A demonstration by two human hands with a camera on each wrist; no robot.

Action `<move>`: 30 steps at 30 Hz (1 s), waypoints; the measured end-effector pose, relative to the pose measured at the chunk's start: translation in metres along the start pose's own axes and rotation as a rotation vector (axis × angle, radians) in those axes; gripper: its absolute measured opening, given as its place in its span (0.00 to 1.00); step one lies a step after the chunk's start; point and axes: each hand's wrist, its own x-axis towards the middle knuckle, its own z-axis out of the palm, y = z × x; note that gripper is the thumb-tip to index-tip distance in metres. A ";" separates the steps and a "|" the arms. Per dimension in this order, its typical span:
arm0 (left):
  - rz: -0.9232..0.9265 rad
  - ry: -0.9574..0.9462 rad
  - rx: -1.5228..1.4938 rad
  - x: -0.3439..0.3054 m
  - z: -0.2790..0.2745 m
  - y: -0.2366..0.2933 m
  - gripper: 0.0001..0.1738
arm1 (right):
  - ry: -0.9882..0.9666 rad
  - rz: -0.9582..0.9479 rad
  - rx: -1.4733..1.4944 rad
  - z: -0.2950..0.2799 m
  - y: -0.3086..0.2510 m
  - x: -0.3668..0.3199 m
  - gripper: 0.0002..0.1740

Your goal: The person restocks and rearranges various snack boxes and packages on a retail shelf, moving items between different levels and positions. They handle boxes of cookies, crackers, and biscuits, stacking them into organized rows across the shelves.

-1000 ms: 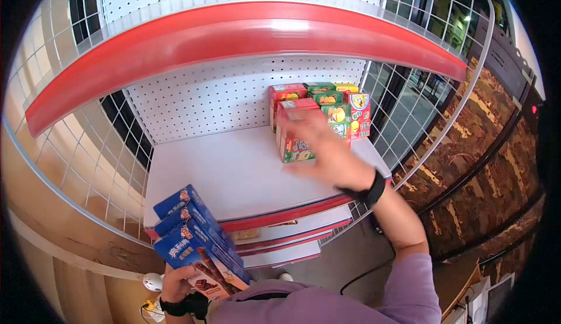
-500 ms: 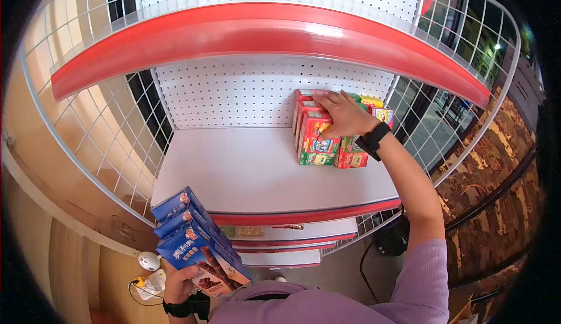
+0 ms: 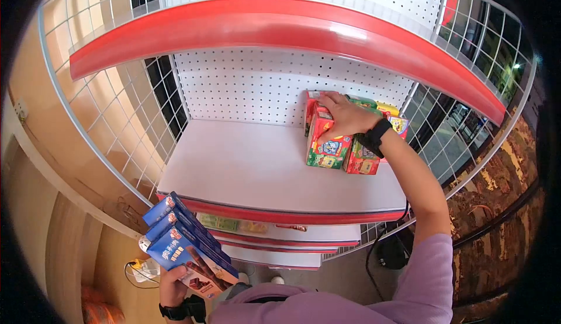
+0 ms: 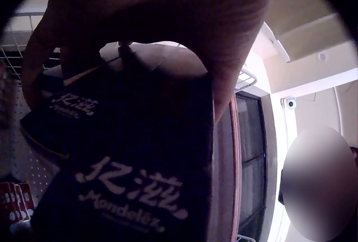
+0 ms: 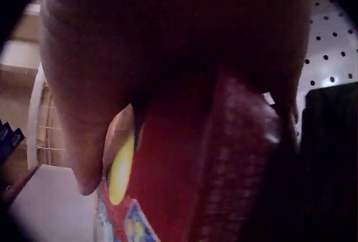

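My left hand (image 3: 171, 287) grips a stack of several blue boxes of chocolate wafer rolls (image 3: 193, 261), thumb on the front box's face, at the shelf's front left. In the left wrist view, white lettering shows on the dark ends of these boxes (image 4: 128, 191). On the right part of the shelf, my right hand (image 3: 353, 119) grips red snack boxes (image 3: 328, 144) from above. Its thumb (image 5: 84, 169) lies along the front face of a red box (image 5: 173, 175) and the fingers reach over toward the back. The palm hides part of the boxes.
Beside the red boxes stand another red box (image 3: 361, 160), a green box (image 3: 365, 102) and a yellow box (image 3: 388, 109). A red-edged upper shelf (image 3: 280, 23) overhangs the white shelf (image 3: 239, 160). Wire side panels (image 3: 105, 108) flank it. Lower shelves (image 3: 280, 233) hold green packs.
My right hand has come down from above the snack boxes onto the red ones and grips them. The head view has shifted. The left hand keeps hold of the blue boxes.
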 end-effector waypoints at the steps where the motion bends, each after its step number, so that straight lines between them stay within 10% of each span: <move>1: 0.019 -0.004 -0.015 0.000 0.002 0.000 0.42 | 0.017 -0.033 -0.056 0.002 -0.005 -0.001 0.64; 19: 0.024 -0.016 0.005 0.010 0.023 0.000 0.42 | 0.243 -0.207 -0.056 0.015 -0.008 -0.016 0.56; 27: 0.011 -0.075 -0.031 0.017 0.033 0.003 0.38 | -0.043 0.001 0.023 -0.009 -0.029 -0.023 0.58; 30: -0.023 -0.060 -0.022 0.015 0.035 0.006 0.37 | 0.052 -0.203 0.158 -0.006 -0.024 -0.020 0.57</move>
